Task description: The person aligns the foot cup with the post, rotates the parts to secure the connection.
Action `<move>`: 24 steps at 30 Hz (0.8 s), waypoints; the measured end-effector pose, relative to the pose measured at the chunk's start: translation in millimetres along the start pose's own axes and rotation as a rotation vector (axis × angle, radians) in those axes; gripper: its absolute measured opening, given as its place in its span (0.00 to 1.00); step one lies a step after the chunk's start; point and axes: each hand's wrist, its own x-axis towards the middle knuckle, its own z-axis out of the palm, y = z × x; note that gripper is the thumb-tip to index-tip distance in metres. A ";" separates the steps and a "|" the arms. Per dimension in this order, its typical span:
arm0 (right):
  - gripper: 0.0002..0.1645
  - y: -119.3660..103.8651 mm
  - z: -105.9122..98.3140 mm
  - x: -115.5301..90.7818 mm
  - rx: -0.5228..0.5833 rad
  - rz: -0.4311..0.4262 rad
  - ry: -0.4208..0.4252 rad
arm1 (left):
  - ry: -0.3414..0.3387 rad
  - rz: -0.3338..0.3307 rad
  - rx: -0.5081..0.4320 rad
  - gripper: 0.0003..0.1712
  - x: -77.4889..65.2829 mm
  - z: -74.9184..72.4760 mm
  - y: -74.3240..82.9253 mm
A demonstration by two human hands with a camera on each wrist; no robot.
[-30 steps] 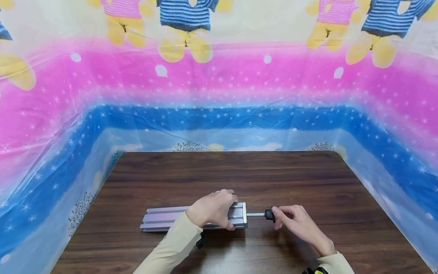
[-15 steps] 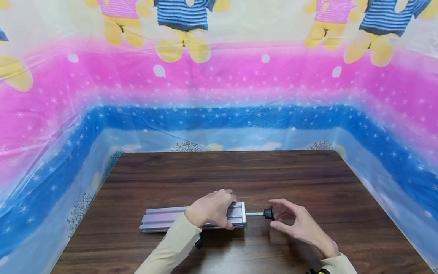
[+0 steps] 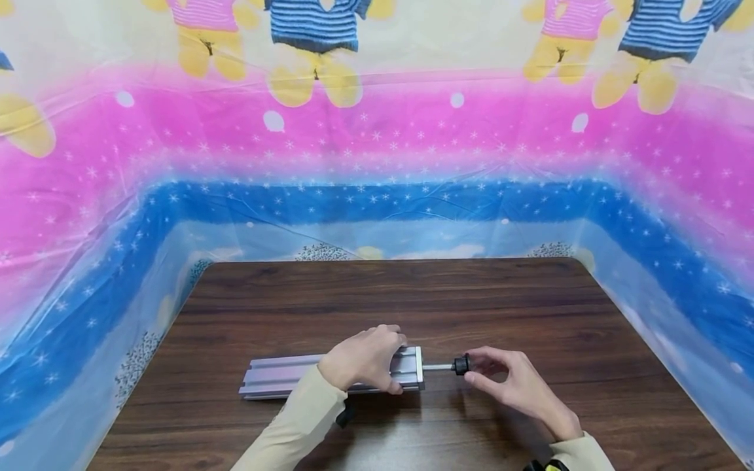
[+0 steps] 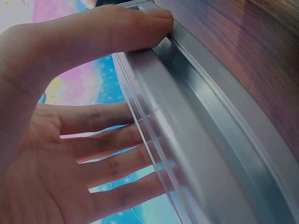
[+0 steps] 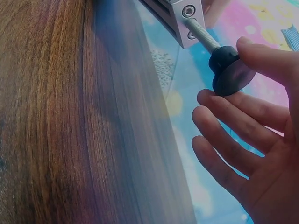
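Nearest, your pale sleeves [image 3: 294, 418] come in from the near edge. At your right wrist, a black-and-yellow band [image 3: 548, 466], partly cut off; below your left wrist, a small dark piece [image 3: 345, 417], too little showing to name.

Farther in, your left hand [image 3: 365, 358] grips the slotted metal rail [image 3: 277, 376] toward its right end, thumb on the near side, fingers reaching over to the far side. Rail runs left to right across the table's near half; whether its underside touches the wood, cannot tell.

At its right end, a pale end plate [image 3: 419, 367] with bolt heads [image 5: 188, 11] above and below a threaded rod [image 3: 437, 367], which points right. On the rod's outer end, a black knob [image 3: 461, 365]. Your right hand [image 3: 518, 383] pinches that knob between thumb and fingers, the lower fingers spread apart.

Beyond, the dark wood-grain table [image 3: 383, 294], then a printed cloth [image 3: 377, 157] banded blue and pink, bear figures high up.
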 end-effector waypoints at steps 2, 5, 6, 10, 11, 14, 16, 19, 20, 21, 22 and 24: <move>0.17 -0.7 -0.2 0.1 0.004 0.028 -0.006 | -0.001 -0.001 0.001 0.35 0.0 0.0 0.4; 0.17 -1.0 -0.6 -0.2 0.001 0.059 -0.024 | -0.002 0.000 0.004 0.34 -0.2 0.1 0.8; 0.18 -1.1 -0.7 -0.2 0.002 0.072 -0.029 | -0.002 0.001 0.007 0.34 -0.3 0.2 0.9; 0.19 -0.7 -1.1 0.8 0.011 0.115 -0.051 | -0.001 0.007 0.013 0.34 -0.8 0.6 1.5; 0.18 -0.5 -1.0 1.4 0.013 0.119 -0.055 | 0.000 0.009 0.014 0.34 -0.9 0.8 1.6; 0.16 0.0 -0.2 3.3 0.010 0.114 -0.062 | 0.005 0.016 0.024 0.34 -1.0 1.0 2.0; 0.18 0.9 0.6 4.2 -0.005 0.104 -0.057 | 0.007 0.021 0.029 0.34 -1.0 1.1 2.1; 0.23 1.4 2.1 5.1 -0.038 0.104 -0.046 | 0.012 0.029 0.025 0.33 -1.0 1.4 2.4; 0.24 1.4 2.6 5.5 -0.047 0.108 -0.043 | 0.012 0.030 0.023 0.33 -1.1 1.5 2.5; 0.26 1.4 3.2 5.8 -0.053 0.115 -0.041 | 0.013 0.030 0.022 0.33 -1.2 1.5 2.4; 0.27 1.2 3.8 6.0 -0.059 0.119 -0.041 | 0.013 0.028 0.021 0.33 -1.2 1.6 2.3; 0.28 0.9 4.7 6.5 -0.062 0.119 -0.043 | 0.009 0.022 0.021 0.34 -1.5 1.7 2.2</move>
